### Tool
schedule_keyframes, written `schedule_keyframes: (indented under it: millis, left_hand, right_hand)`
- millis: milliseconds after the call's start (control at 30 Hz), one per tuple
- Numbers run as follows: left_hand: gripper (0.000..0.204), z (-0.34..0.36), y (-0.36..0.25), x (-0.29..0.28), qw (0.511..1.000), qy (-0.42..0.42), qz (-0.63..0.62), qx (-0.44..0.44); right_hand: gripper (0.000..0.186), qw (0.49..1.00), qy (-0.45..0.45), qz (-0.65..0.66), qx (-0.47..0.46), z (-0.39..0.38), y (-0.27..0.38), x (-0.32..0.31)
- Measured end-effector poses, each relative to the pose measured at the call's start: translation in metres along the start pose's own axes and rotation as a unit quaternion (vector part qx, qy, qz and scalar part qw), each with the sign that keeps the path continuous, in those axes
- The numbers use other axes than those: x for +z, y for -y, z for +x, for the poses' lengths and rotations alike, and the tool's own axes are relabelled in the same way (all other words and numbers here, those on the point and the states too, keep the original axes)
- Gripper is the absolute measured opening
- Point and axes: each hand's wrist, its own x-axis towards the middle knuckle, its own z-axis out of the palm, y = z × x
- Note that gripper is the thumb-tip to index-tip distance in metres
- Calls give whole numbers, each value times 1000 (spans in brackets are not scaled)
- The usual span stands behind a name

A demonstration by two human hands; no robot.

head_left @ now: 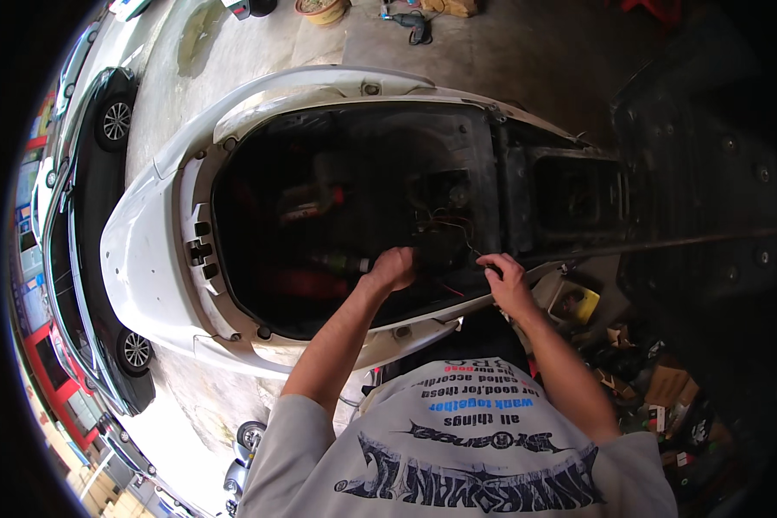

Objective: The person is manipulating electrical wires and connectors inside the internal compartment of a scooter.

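A white scooter body [151,203] lies across the view with its dark under-seat compartment [380,129] uncovered. Over the near part of the opening, my left hand [393,269] is closed in a fist; what it grips, if anything, is hidden in shadow. My right hand [508,283], at the compartment's near right edge, pinches a thin wire [474,250] between thumb and fingers. From there, several loose wires [451,217] run to a small opening in the compartment. A bottle [341,262] lies left of my left hand, beside a red item [298,282] dim in the dark.
On the right rises a dark panel with bolts [729,145], seemingly the seat's underside. A yellow container [577,304] and cluttered cardboard boxes [667,384] lie at the lower right. A power drill [414,26] rests on the far floor. Beyond the scooter's left end stands a black car [95,233].
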Motion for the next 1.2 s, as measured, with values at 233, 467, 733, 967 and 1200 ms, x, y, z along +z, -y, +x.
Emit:
schedule_keyframes:
  millis: [233, 467, 733, 967, 1200]
  left_hand:
    - [27, 41, -5, 22, 997, -55, 54, -4]
    - [35, 75, -21, 49, 987, -142, -42, 64]
    - [54, 82, -35, 67, 997, -22, -57, 37]
    - [36, 63, -27, 53, 991, 6, -106, 86]
    - [36, 27, -31, 40, 979, 6, -99, 179]
  right_hand:
    - [17, 996, -59, 29, 65, -17, -5, -17]
    - [16, 993, -51, 49, 93, -38, -20, -12]
    - [19, 982, -77, 106, 135, -45, -28, -17]
    - [26, 965, -53, 133, 218, -23, -4, -29]
    - [39, 985, -28, 90, 144, 42, -10, 16]
